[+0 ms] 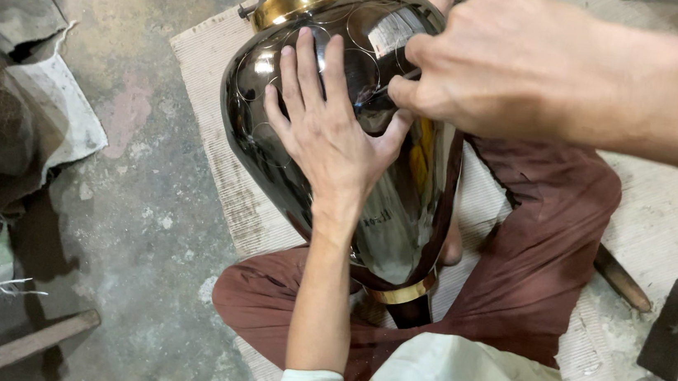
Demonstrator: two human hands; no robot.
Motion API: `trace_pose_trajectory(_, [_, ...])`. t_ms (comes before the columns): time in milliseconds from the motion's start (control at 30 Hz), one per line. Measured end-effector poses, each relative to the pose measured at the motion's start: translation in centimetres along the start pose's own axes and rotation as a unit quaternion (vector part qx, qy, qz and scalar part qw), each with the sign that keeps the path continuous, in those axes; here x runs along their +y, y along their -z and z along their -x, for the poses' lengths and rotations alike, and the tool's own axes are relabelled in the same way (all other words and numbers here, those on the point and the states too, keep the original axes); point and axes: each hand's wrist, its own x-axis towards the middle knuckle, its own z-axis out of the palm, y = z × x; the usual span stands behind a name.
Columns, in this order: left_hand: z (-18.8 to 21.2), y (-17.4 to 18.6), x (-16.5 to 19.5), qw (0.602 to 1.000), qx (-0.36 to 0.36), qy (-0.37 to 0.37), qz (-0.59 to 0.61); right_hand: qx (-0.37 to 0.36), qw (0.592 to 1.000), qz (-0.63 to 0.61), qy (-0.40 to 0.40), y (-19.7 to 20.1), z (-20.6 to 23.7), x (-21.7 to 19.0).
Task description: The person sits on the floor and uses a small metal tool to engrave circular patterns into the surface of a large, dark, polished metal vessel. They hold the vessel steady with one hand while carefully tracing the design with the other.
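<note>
A large dark glossy metal vase [405, 197] with brass bands lies tilted across my lap, its neck pointing away from me. Faint circles are scratched into its shoulder. My left hand [325, 123] lies flat on the vase's upper side, fingers spread. My right hand [484, 64] is pinched around a thin pointed tool [386, 90] whose tip touches the vase surface just beside my left thumb. I sit cross-legged in maroon trousers [531, 259].
A woven mat [219, 63] covers the concrete floor under me. Crumpled cloth and sacks [27, 78] lie at the left, a wooden plank [34, 343] at bottom left, a wooden stick [620, 280] and a dark block [673, 330] at right.
</note>
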Motion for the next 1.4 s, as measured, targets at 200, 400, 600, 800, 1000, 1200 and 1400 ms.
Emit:
trace_pose_trajectory(200, [-1.7, 2.0, -2.0, 0.998, -0.027, -0.044, 0.024, -0.011, 0.983, 0.162, 0.09, -0.8, 0.2, 0.5])
trace_pose_trajectory(400, [-1.7, 1.6, -2.2, 0.998, -0.034, -0.045, 0.026, -0.112, 0.943, 0.275, 0.152, -1.9, -0.9, 0.8])
trace_pose_trajectory(600, [-1.5, 1.6, -2.7, 0.997, -0.023, -0.058, 0.036, -0.108, 0.977, 0.177, 0.042, -3.1, 0.5, -0.1])
trace_pose_trajectory(800, [-1.2, 2.5, -2.4, 0.996, -0.039, -0.072, 0.032, -0.129, 0.978, -0.081, -0.146, -3.4, 1.5, -2.7])
trace_pose_trajectory(1000, [-1.2, 2.7, -2.2, 0.995, -0.044, -0.09, 0.025, -0.103, 0.915, -0.272, -0.279, -2.5, 0.8, -5.6])
trace_pose_trajectory(1200, [-1.0, 2.9, -2.0, 0.989, -0.064, -0.134, 0.022, -0.077, 0.825, -0.452, -0.331, -2.3, -0.6, -4.6])
trace_pose_trajectory(1400, [-0.3, 1.3, 0.8, 0.969, -0.023, -0.234, 0.079, -0.243, 0.66, -0.598, -0.384, -3.8, -1.5, -2.0])
